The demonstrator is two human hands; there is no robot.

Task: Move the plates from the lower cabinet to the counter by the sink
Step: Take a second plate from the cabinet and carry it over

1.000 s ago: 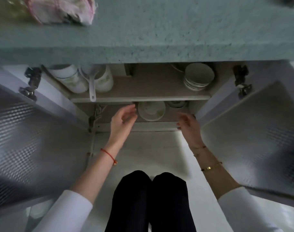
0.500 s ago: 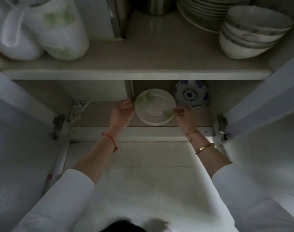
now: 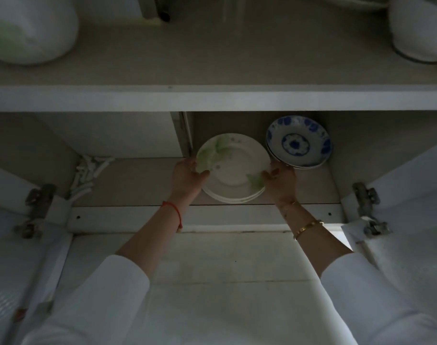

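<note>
A small stack of white plates with green leaf prints (image 3: 233,168) lies on the bottom shelf (image 3: 142,180) of the open lower cabinet. My left hand (image 3: 187,176) grips the stack's left rim, thumb on top. My right hand (image 3: 279,179) grips its right rim, thumb over the edge. Behind and to the right, a stack of blue-and-white dishes (image 3: 298,141) rests against the back of the shelf, touching the white plates' rim.
The upper shelf (image 3: 212,98) juts out just above my hands, holding a white jar (image 3: 30,28) at left and white bowls (image 3: 419,28) at right. A coiled white hose (image 3: 88,175) lies at bottom left. Both cabinet doors stand open with hinges (image 3: 36,207) at the sides.
The camera dropped from above the counter and closed in on the cabinet. Both hands reached in from the cabinet front and closed on the white plates' rims.
</note>
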